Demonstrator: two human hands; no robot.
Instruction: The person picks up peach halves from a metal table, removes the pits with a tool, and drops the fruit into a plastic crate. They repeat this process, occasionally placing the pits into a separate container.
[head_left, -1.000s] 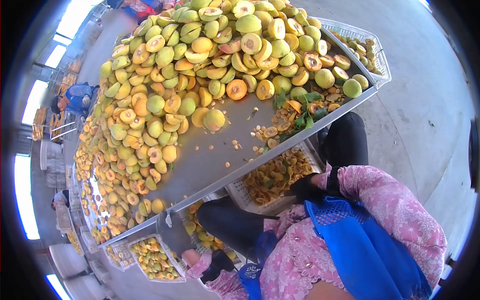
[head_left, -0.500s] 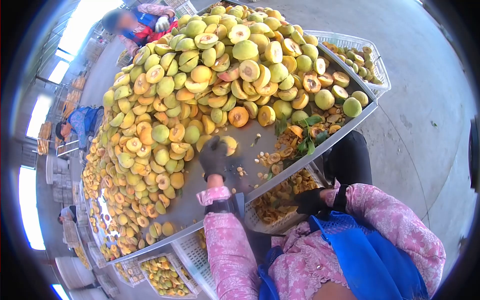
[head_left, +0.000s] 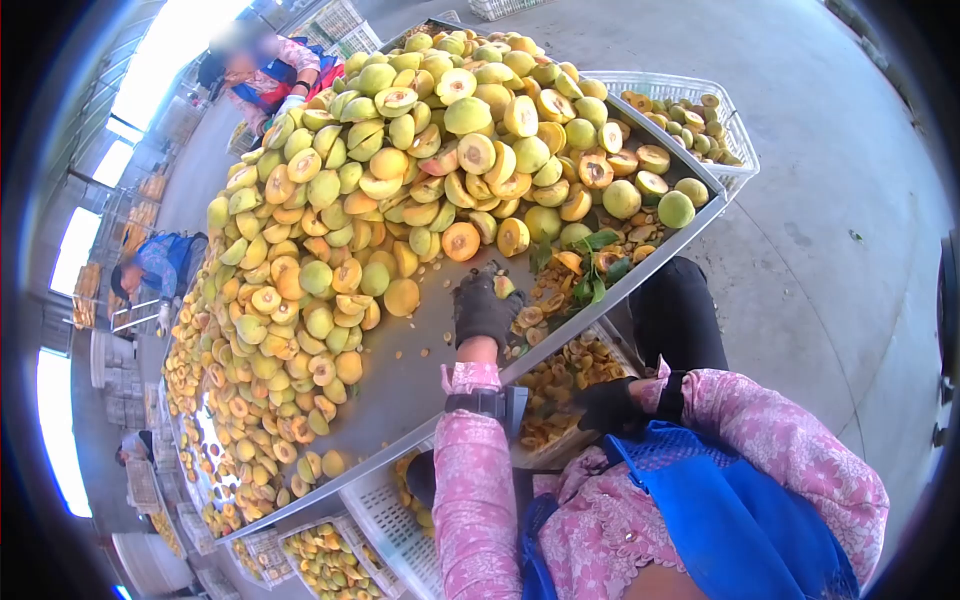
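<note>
Head camera: I see the left hand (head_left: 484, 308) in a dark glove, palm down over the metal tabletop (head_left: 395, 375), fingers curled around a yellow-green fruit (head_left: 504, 287), most of it hidden by the glove. The fruit sits at the hand's right side, on the near side of the pile (head_left: 335, 235) and left of the leaves (head_left: 597, 268). I judge it light and fairly firm, bruisable under a hard pinch, and slick on any cut face, so I'd favour the rounded skin. The left forearm reaches away nearly straight across the table's near edge. The right hand (head_left: 610, 405), also dark-gloved, hangs low with its elbow bent, beside the fruit slivers (head_left: 575, 375) below that edge; I can't tell its finger spread or whether it holds anything.
</note>
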